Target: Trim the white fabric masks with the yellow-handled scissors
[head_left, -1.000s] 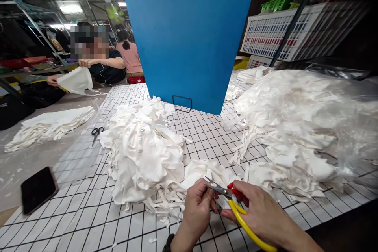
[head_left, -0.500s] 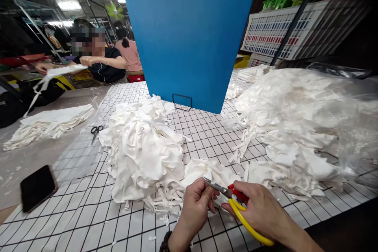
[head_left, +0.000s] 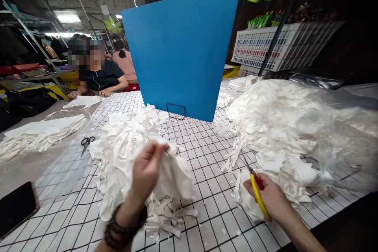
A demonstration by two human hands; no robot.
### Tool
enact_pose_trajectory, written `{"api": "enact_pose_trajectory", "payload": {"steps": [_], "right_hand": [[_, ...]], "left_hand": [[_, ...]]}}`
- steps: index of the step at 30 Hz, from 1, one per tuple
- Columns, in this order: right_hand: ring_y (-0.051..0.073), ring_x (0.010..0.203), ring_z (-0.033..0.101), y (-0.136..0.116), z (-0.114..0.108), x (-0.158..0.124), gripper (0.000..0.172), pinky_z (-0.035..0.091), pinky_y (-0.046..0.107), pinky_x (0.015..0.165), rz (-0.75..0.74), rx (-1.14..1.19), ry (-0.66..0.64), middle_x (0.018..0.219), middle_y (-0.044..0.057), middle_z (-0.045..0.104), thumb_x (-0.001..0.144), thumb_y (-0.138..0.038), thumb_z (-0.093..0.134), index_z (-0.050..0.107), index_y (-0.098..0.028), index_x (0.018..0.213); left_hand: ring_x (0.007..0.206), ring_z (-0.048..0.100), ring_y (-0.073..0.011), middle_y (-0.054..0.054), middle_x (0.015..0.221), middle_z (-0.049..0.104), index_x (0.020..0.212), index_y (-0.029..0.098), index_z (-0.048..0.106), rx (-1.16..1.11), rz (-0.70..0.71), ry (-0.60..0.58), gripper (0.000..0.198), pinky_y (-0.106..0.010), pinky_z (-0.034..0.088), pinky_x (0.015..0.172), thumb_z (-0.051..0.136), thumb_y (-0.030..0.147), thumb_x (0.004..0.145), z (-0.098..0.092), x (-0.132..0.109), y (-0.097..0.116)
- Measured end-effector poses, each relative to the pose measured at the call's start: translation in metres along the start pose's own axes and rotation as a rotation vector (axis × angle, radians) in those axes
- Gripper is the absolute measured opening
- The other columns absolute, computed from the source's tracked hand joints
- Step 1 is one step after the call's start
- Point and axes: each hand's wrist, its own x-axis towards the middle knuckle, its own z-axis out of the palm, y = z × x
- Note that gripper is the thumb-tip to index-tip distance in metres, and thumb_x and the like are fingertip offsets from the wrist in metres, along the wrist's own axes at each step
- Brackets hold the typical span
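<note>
At far left, lying flat, a dark smartphone [head_left: 18,209]. Next, black-handled scissors [head_left: 88,141], near the big heap of white fabric pieces [head_left: 110,161]. Before this heap, raised and blurred, the left hand [head_left: 146,171], with a bead bracelet [head_left: 125,226] on the wrist. Has thumb and fingers pressed together, without visible gap, on the upper end of a white fabric piece [head_left: 175,177]. Hangs from these fingertips downward and to the right, long axis slanting likewise, so nearest to the left hand. Farther right, well apart, with checkered tablecloth [head_left: 206,157] between: yellow-and-red-handled scissors [head_left: 256,193], in the right hand [head_left: 273,197]. Here, fingers curled around the handles; not possible to tell the gap of the blades. Long axis leaning up and leftward, tips pointing away from the person. Beyond, at right, transparent plastic [head_left: 351,145] over more white fabric.
</note>
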Motion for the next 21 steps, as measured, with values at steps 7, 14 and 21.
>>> {"api": "enact_pose_trajectory", "payload": {"steps": [7,14,21], "right_hand": [[0.027,0.092,0.068,-0.022,0.009,0.062,0.021,0.047,0.032,0.070,0.067,-0.480,0.036,0.100,0.013,0.071,0.084,-0.024,0.048,0.058,-0.018,0.102],[0.030,0.091,0.068,-0.023,0.035,0.141,0.023,0.048,0.035,0.073,0.166,-0.516,0.217,0.096,0.019,0.070,0.088,-0.019,0.047,0.057,-0.008,0.106],[0.032,0.113,0.058,-0.028,0.011,0.191,0.029,0.042,0.040,0.090,0.073,-0.471,0.400,0.114,0.024,0.062,0.094,-0.011,0.032,0.053,-0.007,0.114]], "left_hand": [[0.092,0.065,-0.0260,-0.011,0.098,0.071,0.094,0.014,0.068,0.695,0.150,0.105,0.035,-0.039,0.049,0.086,0.048,0.044,0.090,-0.065,0.110,0.045],[0.133,0.039,-0.0450,-0.023,0.157,0.018,0.131,0.008,0.056,1.195,-0.033,-0.128,0.062,-0.058,0.039,0.103,0.051,0.050,0.085,-0.054,0.064,-0.002],[0.121,0.058,-0.0283,-0.009,0.137,0.057,0.110,0.029,0.069,0.815,0.150,-0.476,0.033,-0.042,0.051,0.097,0.051,0.048,0.089,-0.025,-0.022,-0.029]]}}
